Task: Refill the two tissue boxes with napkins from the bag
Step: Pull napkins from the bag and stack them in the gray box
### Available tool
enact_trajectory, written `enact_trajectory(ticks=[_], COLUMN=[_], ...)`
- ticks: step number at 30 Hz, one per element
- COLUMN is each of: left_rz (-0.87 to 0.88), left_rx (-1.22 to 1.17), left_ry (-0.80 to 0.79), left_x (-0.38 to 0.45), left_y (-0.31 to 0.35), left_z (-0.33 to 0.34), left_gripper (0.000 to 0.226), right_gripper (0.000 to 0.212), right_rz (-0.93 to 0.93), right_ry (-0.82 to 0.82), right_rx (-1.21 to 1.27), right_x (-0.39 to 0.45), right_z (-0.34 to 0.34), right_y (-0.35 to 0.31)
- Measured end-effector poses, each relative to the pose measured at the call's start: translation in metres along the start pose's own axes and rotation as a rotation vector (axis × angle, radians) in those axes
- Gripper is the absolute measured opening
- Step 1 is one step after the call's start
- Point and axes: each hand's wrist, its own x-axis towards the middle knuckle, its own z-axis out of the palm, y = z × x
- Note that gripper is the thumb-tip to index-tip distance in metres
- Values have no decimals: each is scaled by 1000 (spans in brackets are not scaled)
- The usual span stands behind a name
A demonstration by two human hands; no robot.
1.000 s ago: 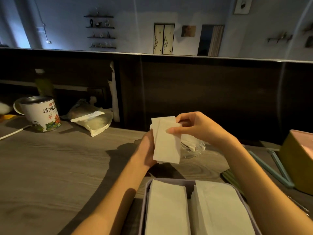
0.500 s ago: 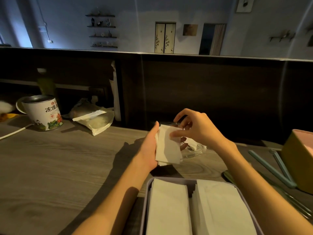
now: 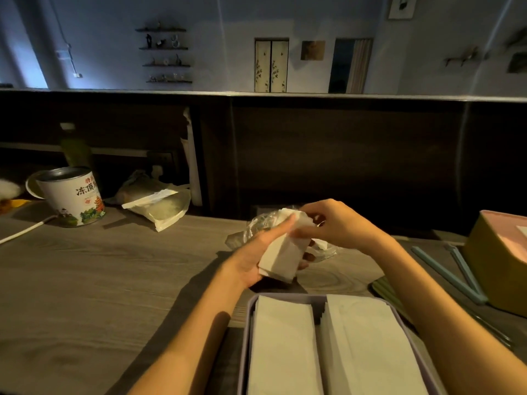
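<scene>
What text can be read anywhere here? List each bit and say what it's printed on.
"冻顶": large dark characters on the white tin can; a third character is cut off at the can's edge.
Small red mark above them on the can: too small to read.
White strip on the plastic pouch: no legible print.

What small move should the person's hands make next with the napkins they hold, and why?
Probably draw the napkin stack clear of the clear plastic bag and lower it toward the lavender tissue box. The left hand grips the stack, the right hand pinches its top by the bag, and the box below already holds two rows.
</scene>
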Motion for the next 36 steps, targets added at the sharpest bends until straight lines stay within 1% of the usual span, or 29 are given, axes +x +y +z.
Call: enact_trajectory(ticks=[2, 4, 6, 7, 9, 10, 12, 15, 19, 24, 27, 29, 31, 34, 36], left_rz=[78, 179, 250, 281, 332, 358, 372, 354, 324, 346, 367, 361, 346, 293, 318], left_rx=[13, 73, 254, 351, 504, 538, 508, 437, 310, 300, 357, 376, 453, 743, 860], left_ry=[136, 215, 230, 214, 159, 136, 135, 219, 275, 297, 297, 296, 239, 59, -5], left_x=[0, 2, 4, 6, 9, 11, 11, 10, 13, 19, 22, 19, 16, 10, 7], left_y=[-6, -12, -19, -21, -27, -29, -33, -36, -35, -38, -41, -38, -31, -19, -16], left_z=[-7, -12, -10, -7, -1, 1, 7, 18, 25, 26, 23, 22, 18, 2, -6], left_gripper=[62, 50, 42, 39, 33, 30, 23, 23, 29, 25, 18, 16, 20, 34, 31], right_gripper=[18, 23, 33, 35, 33, 32, 38, 52, 65, 72, 73, 74, 71, 57, 48], right_rz=[72, 145, 167, 172, 181, 174, 156, 133, 75, -16, 11, 28, 44, 91, 83], right_ry=[85, 165, 205, 225, 268, 291, 341, 412, 406, 418, 415, 361, 326, 297, 273], right_rx=[97, 267, 411, 450, 505, 536, 624, 707, 851, 823, 847, 844, 712, 515, 411], right_x=[-13, -30, -48, -55, -65, -67, -68, -63, -58, -57, -58, -61, -64, -67, -71], right_z=[4, 17, 35, 44, 54, 58, 64, 74, 82, 83, 84, 82, 79, 68, 59], right_y=[7, 20, 35, 42, 50, 52, 52, 48, 41, 35, 36, 40, 49, 61, 64])
